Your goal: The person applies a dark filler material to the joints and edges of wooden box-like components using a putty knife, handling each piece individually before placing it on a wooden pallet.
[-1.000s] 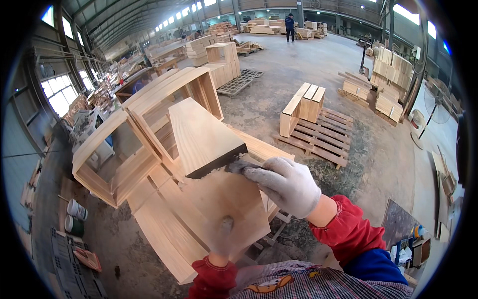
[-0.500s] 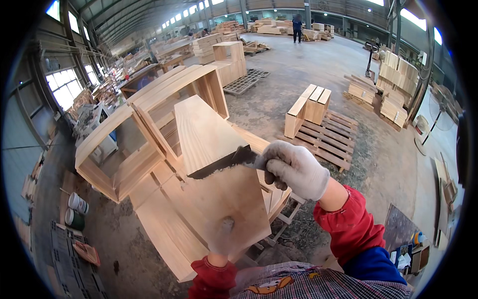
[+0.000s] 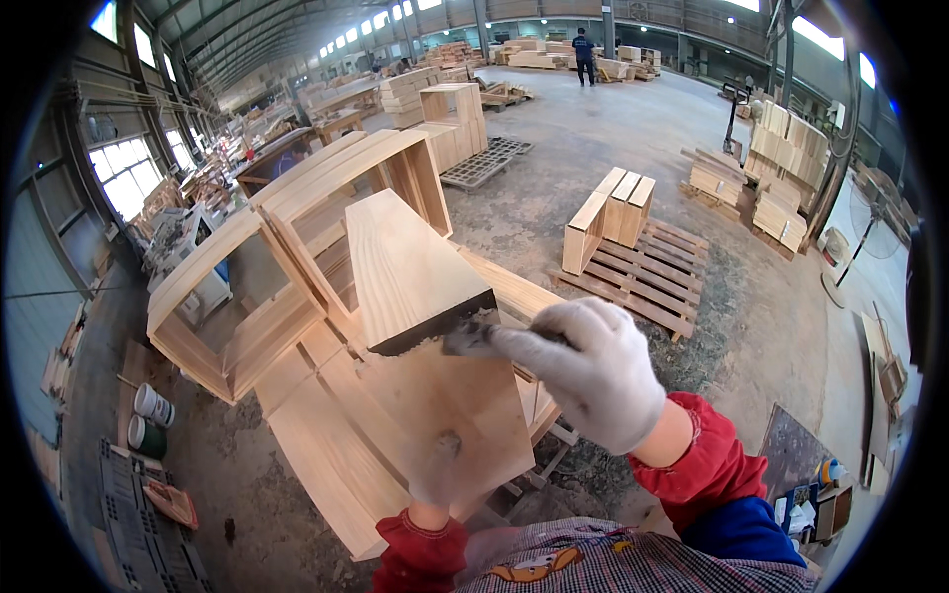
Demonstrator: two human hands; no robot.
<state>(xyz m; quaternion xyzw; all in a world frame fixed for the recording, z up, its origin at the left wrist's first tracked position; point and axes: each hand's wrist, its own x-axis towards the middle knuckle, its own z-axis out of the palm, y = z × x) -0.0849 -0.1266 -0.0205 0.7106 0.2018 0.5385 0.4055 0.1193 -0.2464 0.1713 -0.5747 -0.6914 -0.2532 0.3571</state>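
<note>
Now, the gloved right hand [image 3: 595, 374] grips a scraper [image 3: 469, 340] at a dark band on the wood.
The scraper's blade lies just beside the dark band [image 3: 435, 324], which runs along the near end of a pale panel [image 3: 410, 262] and has a ragged lower edge toward a smooth tan board [image 3: 410, 390]; the left hand [image 3: 435, 476], blurred, is at that board's near edge with its thumb on top, and I cannot tell whether its fingers close underneath; beyond, to the left, stands an open wooden frame [image 3: 201, 264], with a white bucket [image 3: 153, 403] on the floor farther left, while to the right wooden boxes [image 3: 603, 212] stand on a slatted pallet [image 3: 647, 282], well apart from the hands.
</note>
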